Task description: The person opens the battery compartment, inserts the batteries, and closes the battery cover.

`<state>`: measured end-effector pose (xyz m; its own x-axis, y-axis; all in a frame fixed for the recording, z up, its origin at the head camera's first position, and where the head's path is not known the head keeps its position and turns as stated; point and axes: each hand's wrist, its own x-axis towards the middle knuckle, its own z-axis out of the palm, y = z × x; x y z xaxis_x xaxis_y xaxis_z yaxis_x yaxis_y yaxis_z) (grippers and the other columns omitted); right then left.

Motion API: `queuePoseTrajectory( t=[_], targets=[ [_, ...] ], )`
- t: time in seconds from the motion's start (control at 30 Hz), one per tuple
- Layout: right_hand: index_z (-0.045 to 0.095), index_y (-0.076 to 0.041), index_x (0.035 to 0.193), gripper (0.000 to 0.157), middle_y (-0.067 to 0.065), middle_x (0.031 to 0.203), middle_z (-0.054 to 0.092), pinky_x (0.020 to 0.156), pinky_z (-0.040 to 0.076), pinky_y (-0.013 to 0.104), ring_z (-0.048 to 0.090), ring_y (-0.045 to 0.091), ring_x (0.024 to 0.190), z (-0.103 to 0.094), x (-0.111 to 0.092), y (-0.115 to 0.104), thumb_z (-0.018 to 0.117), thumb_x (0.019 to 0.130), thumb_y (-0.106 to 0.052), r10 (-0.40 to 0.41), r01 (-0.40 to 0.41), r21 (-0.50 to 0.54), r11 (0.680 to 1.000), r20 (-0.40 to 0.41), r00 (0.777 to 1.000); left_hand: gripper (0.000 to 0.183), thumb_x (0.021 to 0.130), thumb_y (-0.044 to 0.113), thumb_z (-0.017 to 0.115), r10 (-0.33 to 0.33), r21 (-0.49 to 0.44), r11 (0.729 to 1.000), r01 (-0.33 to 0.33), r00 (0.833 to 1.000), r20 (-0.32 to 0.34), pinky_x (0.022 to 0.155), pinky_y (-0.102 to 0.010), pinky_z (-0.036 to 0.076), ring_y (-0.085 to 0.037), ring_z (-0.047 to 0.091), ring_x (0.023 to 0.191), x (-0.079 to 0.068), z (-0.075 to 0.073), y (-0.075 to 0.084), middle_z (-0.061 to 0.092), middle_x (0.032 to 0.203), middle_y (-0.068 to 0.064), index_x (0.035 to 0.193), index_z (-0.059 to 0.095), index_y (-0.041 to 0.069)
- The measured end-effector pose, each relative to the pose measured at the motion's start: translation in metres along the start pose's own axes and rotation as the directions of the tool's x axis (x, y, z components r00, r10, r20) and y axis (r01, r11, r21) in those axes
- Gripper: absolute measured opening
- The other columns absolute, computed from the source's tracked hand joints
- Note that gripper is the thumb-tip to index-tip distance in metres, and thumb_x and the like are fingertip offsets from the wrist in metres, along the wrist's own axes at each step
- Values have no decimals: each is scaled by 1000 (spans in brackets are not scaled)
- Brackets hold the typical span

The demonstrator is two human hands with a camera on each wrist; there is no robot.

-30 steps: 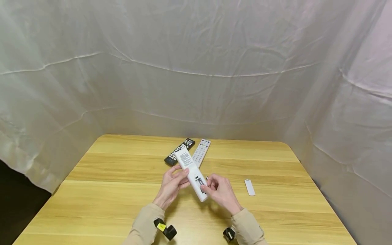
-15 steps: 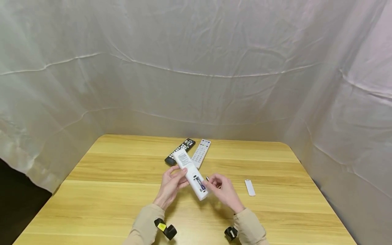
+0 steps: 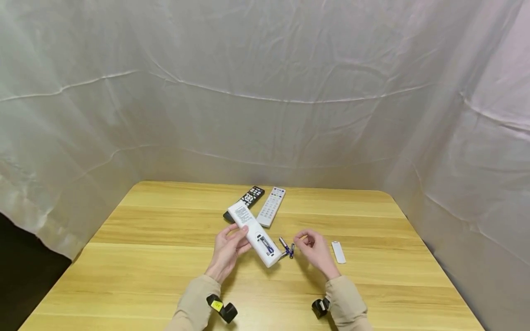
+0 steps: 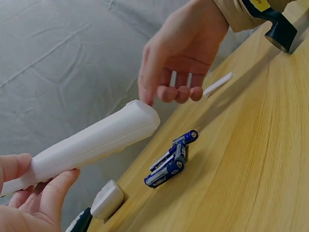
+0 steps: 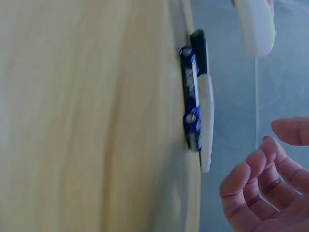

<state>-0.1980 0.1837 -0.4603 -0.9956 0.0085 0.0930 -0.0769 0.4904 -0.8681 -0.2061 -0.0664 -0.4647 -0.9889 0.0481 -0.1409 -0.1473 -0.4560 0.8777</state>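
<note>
My left hand [image 3: 227,248] grips a white remote control [image 3: 253,233] above the table, its back turned up and tilted down to the right. The battery bay is uncovered, with a blue battery [image 3: 266,245] showing in it. Several blue-and-silver batteries [image 4: 164,175] lie in a loose cluster on the wood, just right of the remote's lower end in the head view. Beside them hovers my right hand [image 3: 312,248], fingers loosely bent; the right wrist view shows a gap between thumb and fingers [image 5: 258,159], with nothing in it.
A white battery cover [image 3: 338,252] lies right of the right hand. Farther back on the wooden table [image 3: 165,276] are a black remote [image 3: 253,195], partly hidden by the held one, and another white remote [image 3: 271,207]. A grey curtain [image 3: 265,115] surrounds the table.
The right hand has let go of batteries, which now lie on the table, and has drawn away to the right. The held remote has shifted slightly left.
</note>
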Motion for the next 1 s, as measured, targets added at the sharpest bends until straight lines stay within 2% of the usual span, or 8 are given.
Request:
queuePoseTrajectory(
  t=[0.17, 0.27, 0.37, 0.63, 0.83, 1.0],
  targets=[
    [64, 1, 116, 29, 8, 78, 64, 46, 54, 27, 56, 15, 57, -4, 2, 4, 71, 90, -9, 41, -34, -65, 997, 107, 993, 46, 99, 6, 61, -7, -5, 1000, 7, 1000, -5, 78, -28, 66, -16, 76, 83, 0, 1, 1, 75, 110, -20, 138, 42, -8],
    [60, 4, 122, 35, 9, 80, 61, 49, 57, 30, 57, 17, 58, -5, 4, 5, 71, 91, -7, 60, -43, -95, 995, 182, 981, 44, 98, 6, 61, -24, -2, 1000, 24, 1000, -13, 79, -28, 66, -16, 76, 84, 0, 1, 1, 75, 110, -19, 138, 44, -6],
    [59, 5, 123, 37, 8, 79, 58, 51, 56, 29, 55, 16, 59, -3, 5, 5, 71, 90, -7, 77, -48, -129, 990, 225, 971, 45, 98, 6, 61, -29, 1, 1000, 29, 1000, -9, 80, -29, 66, -16, 76, 85, 0, 1, 0, 75, 111, -20, 138, 43, -6],
    [62, -2, 119, 36, 4, 77, 58, 52, 46, 25, 54, 14, 56, 6, 10, 4, 75, 87, -10, 126, -70, -256, 964, 209, 970, 47, 98, 8, 62, -31, 9, 999, 31, 1000, 3, 81, -30, 66, -18, 76, 87, -1, 0, -2, 73, 113, -22, 138, 42, -7],
    [64, -3, 115, 35, 5, 76, 59, 53, 47, 25, 54, 15, 58, 7, 13, 5, 78, 84, -9, 142, -81, -269, 960, 219, 965, 47, 98, 7, 61, -33, 17, 999, 33, 999, 9, 84, -33, 66, -19, 76, 91, -1, 0, -3, 69, 120, -26, 139, 41, -6],
    [67, -3, 111, 31, 5, 77, 60, 53, 49, 24, 55, 15, 60, 7, 14, 4, 77, 82, -6, 140, -68, -310, 948, 216, 966, 46, 99, 7, 60, -28, 22, 999, 28, 1000, 7, 84, -33, 66, -19, 76, 91, -1, 1, -3, 70, 120, -26, 139, 42, -6]
  ],
)
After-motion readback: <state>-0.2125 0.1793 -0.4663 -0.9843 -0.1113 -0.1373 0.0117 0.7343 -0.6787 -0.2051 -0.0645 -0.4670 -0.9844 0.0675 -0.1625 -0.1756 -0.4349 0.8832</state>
